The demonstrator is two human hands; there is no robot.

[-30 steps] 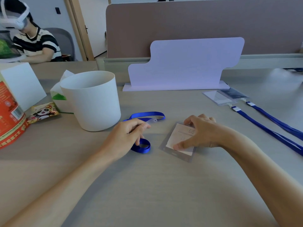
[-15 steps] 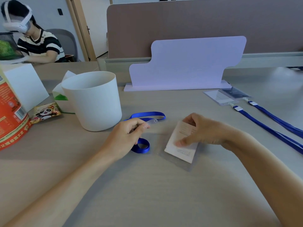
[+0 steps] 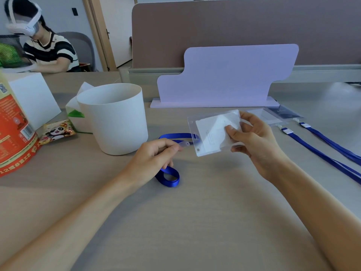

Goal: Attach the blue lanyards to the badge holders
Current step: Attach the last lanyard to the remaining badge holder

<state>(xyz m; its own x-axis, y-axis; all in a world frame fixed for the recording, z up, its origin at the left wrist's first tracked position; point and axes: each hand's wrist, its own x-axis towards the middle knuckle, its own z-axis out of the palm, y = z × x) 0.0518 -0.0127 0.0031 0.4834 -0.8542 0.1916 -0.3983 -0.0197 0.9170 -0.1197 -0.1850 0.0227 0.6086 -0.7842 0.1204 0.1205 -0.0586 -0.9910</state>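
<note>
Right grip [image 3: 252, 141] closed around badge holder [image 3: 213, 133], left grip [image 3: 156, 153] pinching blue lanyard [image 3: 169, 177] clip.

clear badge holder [image 3: 214, 132] held tilted, blue lanyard [image 3: 169, 176] looped

1. The left hand [image 3: 156, 157] lies low, left of centre, fingers curled in, thumb and forefinger pinched together, forearm reaching in from the near left.
2. The right hand [image 3: 254, 141] is raised, palm toward the camera, thumb pressed forward against the fingers, forearm from the near right.
</note>
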